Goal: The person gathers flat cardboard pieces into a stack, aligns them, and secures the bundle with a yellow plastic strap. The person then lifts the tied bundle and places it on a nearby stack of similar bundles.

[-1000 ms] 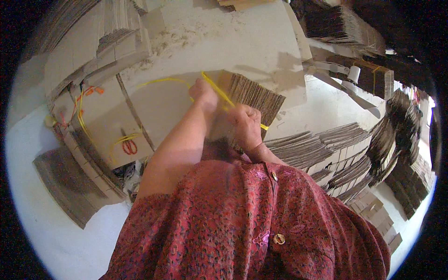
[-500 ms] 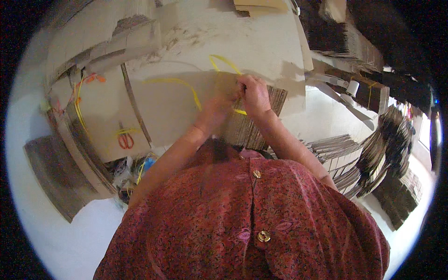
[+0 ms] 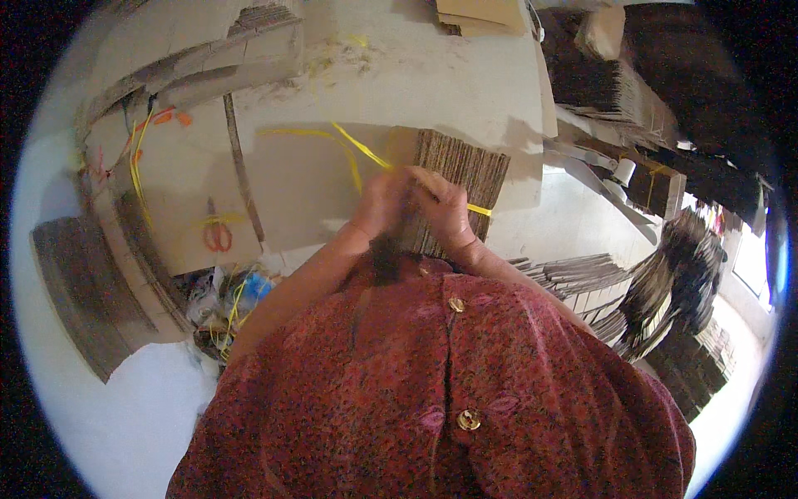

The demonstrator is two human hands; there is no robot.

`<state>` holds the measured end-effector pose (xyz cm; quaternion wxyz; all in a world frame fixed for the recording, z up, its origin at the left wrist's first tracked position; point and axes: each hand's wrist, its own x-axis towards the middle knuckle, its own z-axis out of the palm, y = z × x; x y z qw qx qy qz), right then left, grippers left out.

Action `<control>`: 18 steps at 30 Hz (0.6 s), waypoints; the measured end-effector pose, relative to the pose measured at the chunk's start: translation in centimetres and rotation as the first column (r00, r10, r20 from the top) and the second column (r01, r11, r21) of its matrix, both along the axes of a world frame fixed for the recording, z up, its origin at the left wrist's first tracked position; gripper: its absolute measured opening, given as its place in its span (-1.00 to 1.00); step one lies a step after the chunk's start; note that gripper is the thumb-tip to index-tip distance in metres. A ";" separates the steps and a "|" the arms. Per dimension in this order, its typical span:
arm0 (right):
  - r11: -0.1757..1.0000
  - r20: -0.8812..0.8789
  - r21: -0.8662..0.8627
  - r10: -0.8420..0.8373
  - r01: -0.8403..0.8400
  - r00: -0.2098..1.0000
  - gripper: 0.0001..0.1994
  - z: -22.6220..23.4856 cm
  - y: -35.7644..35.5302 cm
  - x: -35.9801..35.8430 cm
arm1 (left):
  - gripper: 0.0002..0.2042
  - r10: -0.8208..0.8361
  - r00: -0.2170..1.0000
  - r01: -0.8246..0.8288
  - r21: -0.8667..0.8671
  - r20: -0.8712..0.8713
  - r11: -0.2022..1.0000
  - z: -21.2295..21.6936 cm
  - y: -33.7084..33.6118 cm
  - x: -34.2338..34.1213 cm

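Observation:
Right in front of my body stands a bundle of cardboard sheets [image 3: 461, 162], its corrugated edges facing up. A yellow strap [image 3: 362, 150] crosses the bundle and shows again at its right side. My left hand [image 3: 384, 202] and my right hand [image 3: 442, 204] meet over the bundle's left part, both closed on the strap. One loose end of the strap sticks up to the left from between my fingers. The grip itself is partly hidden and blurred.
Orange-handled scissors [image 3: 218, 236] lie on cardboard to the left. Beyond them hang yellow straps [image 3: 137, 179]. Clear and blue plastic [image 3: 256, 288] sits at the lower left. Stacked cardboard [image 3: 615, 100] rises at the far right, with more fanned sheets [image 3: 582, 273] below it.
Both hands have come nearer my body and down to the bundle's left side. More of the bundle's top edges show, and the strap now appears at its right side.

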<state>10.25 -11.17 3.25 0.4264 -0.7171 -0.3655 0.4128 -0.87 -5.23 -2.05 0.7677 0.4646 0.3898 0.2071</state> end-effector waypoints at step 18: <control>0.947 0.340 0.060 0.278 -0.316 0.898 -0.76 -1.8 0.1 -0.4 | -0.73 0.148 0.948 -0.048 0.336 -0.280 0.941 1.2 -0.1 -2.4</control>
